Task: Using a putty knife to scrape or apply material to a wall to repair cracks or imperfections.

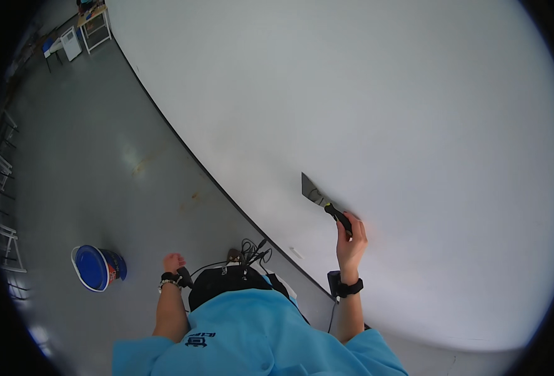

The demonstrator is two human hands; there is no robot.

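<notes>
My right hand (352,243) is wrapped round the black handle of a putty knife (338,217). Its wide metal blade (310,188) lies against the white wall (415,138), pointing up and to the left. At my left side, my left hand (174,262) hangs low beside my waist. Its fingers look loosely curled, with nothing visible in them. Each wrist wears a black strap with a small dark device. A small white plate (297,252) sits low on the wall, left of my right hand.
A bucket with a blue lid (92,267) stands on the grey floor (158,182) to my left. Dark cables (252,252) hang at my waist. A dark skirting strip (183,143) runs along the wall's foot. Far back are a table (94,22) and a white panel (71,43); white-framed chairs (8,244) line the left.
</notes>
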